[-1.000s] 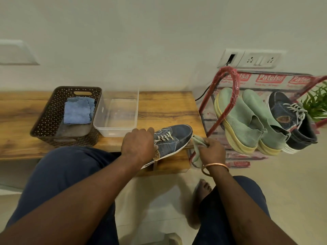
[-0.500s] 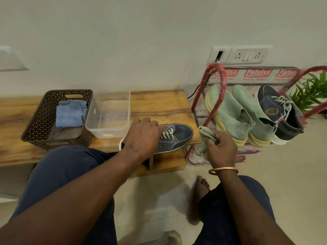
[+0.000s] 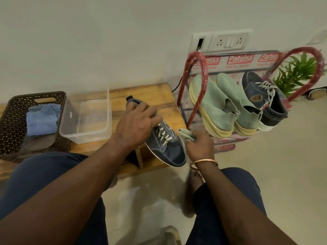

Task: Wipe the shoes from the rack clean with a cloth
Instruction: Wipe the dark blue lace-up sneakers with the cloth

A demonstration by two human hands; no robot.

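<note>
Over wooden bench [image 3: 155,96] | left hand [image 3: 136,126] grips denim sneaker [image 3: 169,149] | right hand [image 3: 199,145]: crumpled cloth [image 3: 185,135]

Denim sneaker [image 3: 165,147], wood-grain bench [image 3: 150,96], clear glossy plastic tub [image 3: 88,121]

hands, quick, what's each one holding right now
Left hand: grips the dark blue sneaker.
Right hand: grips the pale green cloth.
</note>
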